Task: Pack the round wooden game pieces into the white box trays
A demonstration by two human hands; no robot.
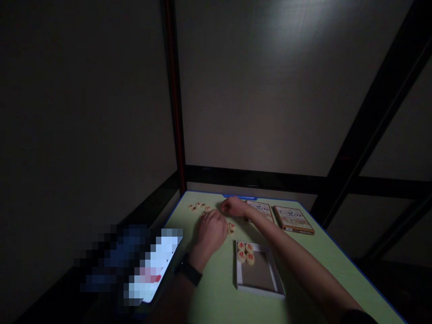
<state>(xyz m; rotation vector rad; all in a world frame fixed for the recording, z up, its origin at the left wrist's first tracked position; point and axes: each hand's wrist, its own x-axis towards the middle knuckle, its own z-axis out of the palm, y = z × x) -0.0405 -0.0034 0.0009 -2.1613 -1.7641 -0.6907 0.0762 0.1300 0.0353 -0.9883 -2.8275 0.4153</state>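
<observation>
The green counter (216, 294) with its blue rim fills the lower middle of the view, in a dim room. A lit screen (158, 265), blurred out, lies at the counter's left edge. Toward the near edge sits a shallow white box (259, 275), open, with four round game pieces (245, 252) bunched in its far left corner. Two flat printed boxes lie side by side along the far edge: one (293, 219) toward the right corner, the other (261, 209) just left of it, partly under the right forearm.

The left hand (212, 231), a dark band (189, 271) on its wrist, rests palm down with fingers bent onto the counter; whether it grips anything I cannot tell. The right hand (232, 206) is curled into a loose fist near the far edge, its contents hidden.

More loose pieces (199, 206) are scattered near the far left corner, and a few others (231, 228) lie between the hands.
</observation>
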